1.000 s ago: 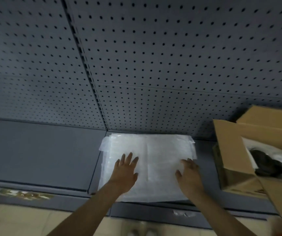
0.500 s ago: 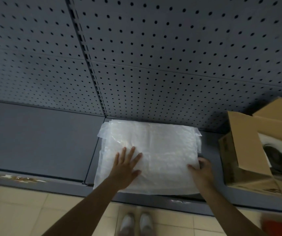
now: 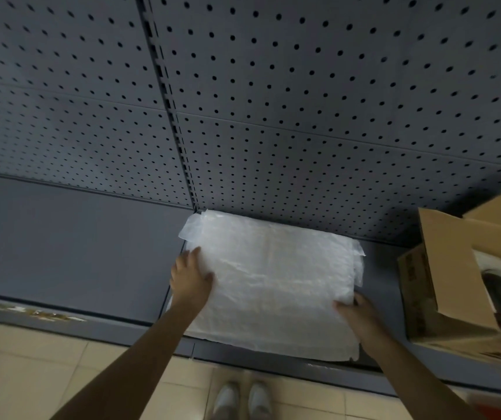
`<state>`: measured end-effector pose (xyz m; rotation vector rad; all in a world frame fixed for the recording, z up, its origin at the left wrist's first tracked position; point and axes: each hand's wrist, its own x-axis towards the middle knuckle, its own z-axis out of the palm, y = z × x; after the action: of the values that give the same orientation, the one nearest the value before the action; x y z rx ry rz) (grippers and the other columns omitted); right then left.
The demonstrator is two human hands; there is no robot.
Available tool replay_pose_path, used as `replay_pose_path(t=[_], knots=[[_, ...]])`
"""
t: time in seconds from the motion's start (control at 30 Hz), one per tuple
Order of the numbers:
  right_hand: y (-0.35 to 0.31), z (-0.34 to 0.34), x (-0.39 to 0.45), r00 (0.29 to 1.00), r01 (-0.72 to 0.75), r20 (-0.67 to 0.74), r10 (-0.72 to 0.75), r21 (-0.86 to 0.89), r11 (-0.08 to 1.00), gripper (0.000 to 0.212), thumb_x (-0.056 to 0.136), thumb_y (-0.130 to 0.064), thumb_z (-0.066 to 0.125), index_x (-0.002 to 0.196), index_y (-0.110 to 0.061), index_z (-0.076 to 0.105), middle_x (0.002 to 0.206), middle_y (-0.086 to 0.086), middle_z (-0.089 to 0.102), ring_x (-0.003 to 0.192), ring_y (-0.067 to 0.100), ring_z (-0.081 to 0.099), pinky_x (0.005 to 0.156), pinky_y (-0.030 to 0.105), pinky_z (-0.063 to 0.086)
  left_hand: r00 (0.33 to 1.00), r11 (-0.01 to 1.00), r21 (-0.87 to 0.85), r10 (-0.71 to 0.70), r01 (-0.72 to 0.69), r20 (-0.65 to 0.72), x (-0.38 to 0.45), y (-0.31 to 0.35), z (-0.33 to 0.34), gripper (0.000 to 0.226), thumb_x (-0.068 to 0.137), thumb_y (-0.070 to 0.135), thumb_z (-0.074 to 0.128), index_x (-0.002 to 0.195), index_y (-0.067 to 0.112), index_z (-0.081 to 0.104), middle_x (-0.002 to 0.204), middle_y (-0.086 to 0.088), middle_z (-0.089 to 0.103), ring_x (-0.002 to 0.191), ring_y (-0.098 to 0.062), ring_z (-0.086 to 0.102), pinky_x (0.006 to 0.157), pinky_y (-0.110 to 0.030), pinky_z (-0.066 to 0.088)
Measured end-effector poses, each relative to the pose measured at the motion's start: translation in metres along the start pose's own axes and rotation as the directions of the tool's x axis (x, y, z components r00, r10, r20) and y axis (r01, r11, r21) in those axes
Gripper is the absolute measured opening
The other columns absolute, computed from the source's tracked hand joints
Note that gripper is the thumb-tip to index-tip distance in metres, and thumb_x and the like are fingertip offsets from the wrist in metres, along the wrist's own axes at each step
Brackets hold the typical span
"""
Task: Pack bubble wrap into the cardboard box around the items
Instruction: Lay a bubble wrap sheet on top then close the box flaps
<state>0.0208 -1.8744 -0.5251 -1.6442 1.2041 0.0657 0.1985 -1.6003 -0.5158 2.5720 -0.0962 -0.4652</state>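
Head view: a flat stack of white translucent bubble wrap sheets (image 3: 273,280) is seen lying on the grey metal shelf (image 3: 76,247), against the grey perforated back panel (image 3: 303,101). The left hand (image 3: 190,278) is curled over the stack's left edge, thumb on top. The right hand (image 3: 356,318) grips the stack's right near corner. An open brown cardboard box (image 3: 449,286) stands well to the right on the same shelf, with dark items on white wrapping inside. White shoes (image 3: 243,398) are seen on the beige tiled floor (image 3: 31,368).

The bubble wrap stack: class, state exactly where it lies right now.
The bubble wrap stack lies flat on the grey shelf against the pegboard, left of the cardboard box, between both hands.
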Motion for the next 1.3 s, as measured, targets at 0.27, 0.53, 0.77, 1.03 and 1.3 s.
replay_pose_path(t=[0.27, 0.53, 0.77, 1.03, 1.3], knots=[[-0.005, 0.004, 0.000, 0.992, 0.031, -0.116, -0.039, -0.073, 0.997, 0.036, 0.095, -0.028, 0.052, 0.123, -0.005, 0.055, 0.109, 0.023, 0.060, 0.096, 0.038, 0.058, 0.077, 0.038, 0.043, 0.933, 0.754, -0.561, -0.341, 0.343, 0.112, 0.015, 0.002, -0.018, 0.045, 0.078, 0.026, 0.077, 0.112, 0.001, 0.060, 0.110, -0.016, 0.065, 0.098, -0.034, 0.063, 0.088, -0.043, 0.052], [-0.058, -0.013, -0.066, 0.976, 0.214, -0.046, -0.210, 0.085, 0.973, 0.021, 0.094, -0.017, 0.055, 0.083, -0.001, 0.047, 0.077, 0.022, 0.050, 0.072, 0.029, 0.051, 0.065, 0.036, 0.040, 0.980, 0.674, -0.711, -0.142, 0.199, 0.140, -0.031, 0.014, -0.092, 0.030, 0.087, 0.021, 0.067, 0.096, -0.008, 0.062, 0.093, -0.024, 0.070, 0.074, -0.031, 0.067, 0.067, -0.037, 0.056], [-0.166, -0.009, -0.170, 0.824, 0.534, 0.081, -0.561, 0.220, 0.816, 0.008, 0.092, -0.021, 0.057, 0.100, -0.022, 0.056, 0.096, -0.005, 0.065, 0.087, 0.015, 0.062, 0.066, 0.027, 0.045, 0.975, 0.635, -0.770, 0.202, -0.062, 0.089, -0.090, 0.090, -0.177, 0.013, 0.094, 0.018, 0.058, 0.106, 0.018, 0.064, 0.098, -0.004, 0.075, 0.083, -0.021, 0.073, 0.073, -0.036, 0.058], [-0.223, 0.032, -0.231, 0.691, 0.668, 0.032, -0.723, 0.354, 0.654, 0.017, 0.090, -0.021, 0.058, 0.087, -0.015, 0.042, 0.112, 0.007, 0.060, 0.084, 0.017, 0.061, 0.064, 0.016, 0.047, 0.928, 0.554, -0.804, 0.373, -0.219, 0.004, -0.137, 0.171, -0.198, 0.062, 0.086, 0.061, 0.047, 0.117, 0.009, 0.058, 0.109, -0.017, 0.069, 0.096, -0.027, 0.070, 0.090, -0.047, 0.054], [-0.209, 0.022, -0.242, 0.442, 0.862, 0.106, -0.891, 0.225, 0.454, 0.036, 0.086, -0.024, 0.058, 0.119, -0.022, 0.043, 0.139, -0.010, 0.046, 0.128, -0.007, 0.040, 0.107, 0.022, 0.037, 0.918, 0.326, -0.936, 0.396, -0.134, 0.006, -0.156, 0.183, -0.203, 0.056, 0.081, 0.031, 0.074, 0.125, 0.005, 0.053, 0.112, -0.019, 0.069, 0.104, -0.032, 0.067, 0.095, -0.049, 0.051]])
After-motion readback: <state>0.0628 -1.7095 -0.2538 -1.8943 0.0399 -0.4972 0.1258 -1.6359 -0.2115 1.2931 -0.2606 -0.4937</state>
